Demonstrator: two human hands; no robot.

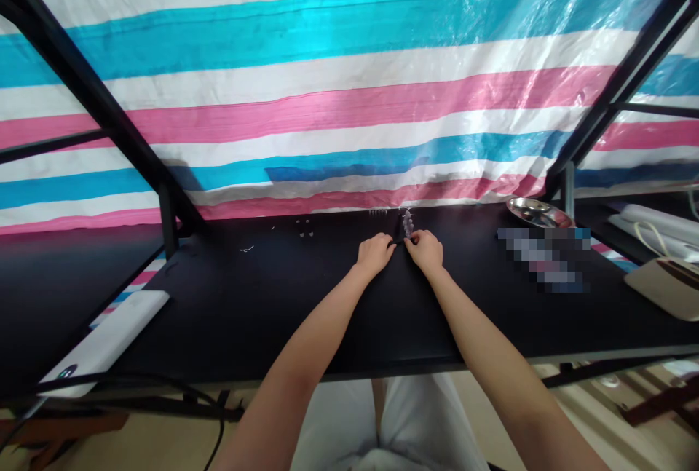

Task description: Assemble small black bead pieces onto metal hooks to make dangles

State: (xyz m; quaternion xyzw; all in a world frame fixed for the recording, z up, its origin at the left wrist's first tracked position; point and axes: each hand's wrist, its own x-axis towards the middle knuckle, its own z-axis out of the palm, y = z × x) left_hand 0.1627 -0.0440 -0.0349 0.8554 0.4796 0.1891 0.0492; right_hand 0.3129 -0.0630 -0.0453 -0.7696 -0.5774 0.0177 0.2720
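My left hand (pixel 375 252) and my right hand (pixel 426 249) are close together over the black table, fingers pinched. Between their fingertips runs a short, thin dark strip (pixel 400 242), hard to make out against the black surface. Each hand seems to grip one end of it. Just beyond my right fingertips is a small greyish-purple beaded strand (pixel 408 223) with white thread ends at its top. A row of small thin metal pieces (pixel 378 212) lies near the back edge, left of the strand.
Several tiny pale pieces (pixel 303 228) and white thread scraps (pixel 247 249) lie left on the black table (pixel 229 318). A white power bank-like box (pixel 109 336) sits at the left edge. At right are a shiny metal dish (pixel 538 212) and a blurred-out item (pixel 546 260). Striped sheeting hangs behind.
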